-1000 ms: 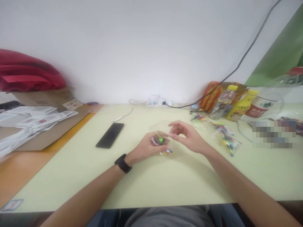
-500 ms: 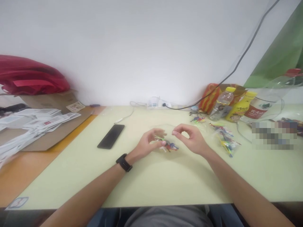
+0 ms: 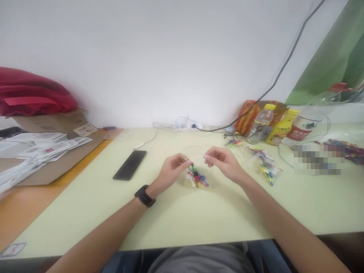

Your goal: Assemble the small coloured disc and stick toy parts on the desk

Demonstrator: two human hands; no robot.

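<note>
At the centre of the frame, low over the pale yellow-green table [image 3: 199, 223], the small clear plastic bag of coloured plastic pieces [image 3: 196, 177] sits between your two hands. Your left hand [image 3: 170, 171] has its fingers clamped on the bag's upper left edge. Your right hand [image 3: 224, 165] is just beside the bag on the right, thumb and forefinger pressed together; whether they grip the clear film cannot be told. A black wristwatch [image 3: 145, 196] sits on your left wrist. Left of centre, a flat black phone [image 3: 129, 165] lies on the table. To the right lies a second clear bag of coloured pieces [image 3: 264, 165]. Behind it stand a clear bottle with a yellow cap [image 3: 257, 128] and a yellow plastic bottle [image 3: 280, 129].
</note>
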